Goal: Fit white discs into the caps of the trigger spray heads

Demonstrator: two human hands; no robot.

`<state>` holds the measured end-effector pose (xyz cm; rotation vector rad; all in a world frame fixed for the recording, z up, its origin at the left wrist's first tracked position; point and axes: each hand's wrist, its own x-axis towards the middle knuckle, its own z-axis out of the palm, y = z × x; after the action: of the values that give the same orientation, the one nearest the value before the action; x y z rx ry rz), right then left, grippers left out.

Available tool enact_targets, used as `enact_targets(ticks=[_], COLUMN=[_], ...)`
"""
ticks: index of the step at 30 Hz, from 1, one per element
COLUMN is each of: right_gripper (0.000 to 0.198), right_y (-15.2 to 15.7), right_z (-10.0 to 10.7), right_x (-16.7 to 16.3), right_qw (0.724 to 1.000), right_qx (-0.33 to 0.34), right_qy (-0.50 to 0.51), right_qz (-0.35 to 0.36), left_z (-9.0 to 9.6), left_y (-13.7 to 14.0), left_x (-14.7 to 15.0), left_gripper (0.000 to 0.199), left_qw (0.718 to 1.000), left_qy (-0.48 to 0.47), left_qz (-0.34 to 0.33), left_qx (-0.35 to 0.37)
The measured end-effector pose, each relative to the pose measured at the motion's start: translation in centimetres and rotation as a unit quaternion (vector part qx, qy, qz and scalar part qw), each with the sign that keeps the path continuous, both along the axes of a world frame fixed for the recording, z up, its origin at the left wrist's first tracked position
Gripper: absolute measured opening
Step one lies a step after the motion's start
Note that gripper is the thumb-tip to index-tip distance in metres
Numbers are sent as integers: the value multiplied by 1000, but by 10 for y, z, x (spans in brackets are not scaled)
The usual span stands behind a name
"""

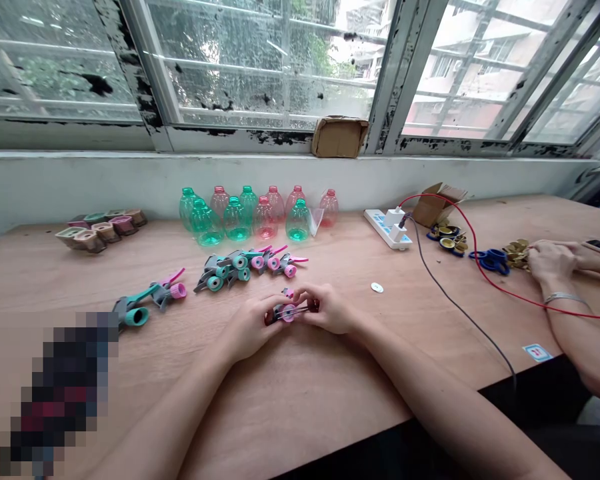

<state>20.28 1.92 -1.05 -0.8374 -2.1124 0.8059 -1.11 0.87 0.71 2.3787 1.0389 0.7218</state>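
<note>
Sprayer (289, 313): pink, pinched by the fingers (309, 291) of your left hand (250, 327) and right hand (333, 309) over the bench (280, 400).
Bottles (237, 221): standing, necks bare.
Loose sprayers (240, 261): none fitted; your work looks unfinished.

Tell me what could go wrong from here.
The small spray head is pinched between the left hand and right hand, so it might slip out. The bottles stand close together; a knock to one could topple others. The red cable runs from the power strip across the co-worker's arm, so a sudden move might tug its plug loose.
</note>
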Motion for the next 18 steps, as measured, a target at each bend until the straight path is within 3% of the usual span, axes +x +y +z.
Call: enact_targets(ticks=[3, 7, 11, 14, 18], right_gripper=[20, 30, 34, 33, 23], right_y=[0, -10, -31, -44, -53], right_z=[6, 23, 44, 55, 65], right_x=[5, 15, 15, 6, -8], right_qw=[999, 985, 915, 860, 827], right_qx=[32, 104, 187, 218, 244], right_qy=[-16, -116, -326, -427, -485], right_qz=[-17, -71, -147, -175, -150], left_z=[-1, 0, 1, 0, -3], left_y=[1, -1, 1, 4, 5], left_x=[-1, 0, 2, 3, 3], left_gripper=[25, 24, 27, 28, 30], left_qw=[1000, 999, 999, 999, 1000], left_qy=[-8, -18, -30, -25, -5], left_qz=[4, 25, 25, 26, 21], left_qx=[-21, -28, -34, -29, 5])
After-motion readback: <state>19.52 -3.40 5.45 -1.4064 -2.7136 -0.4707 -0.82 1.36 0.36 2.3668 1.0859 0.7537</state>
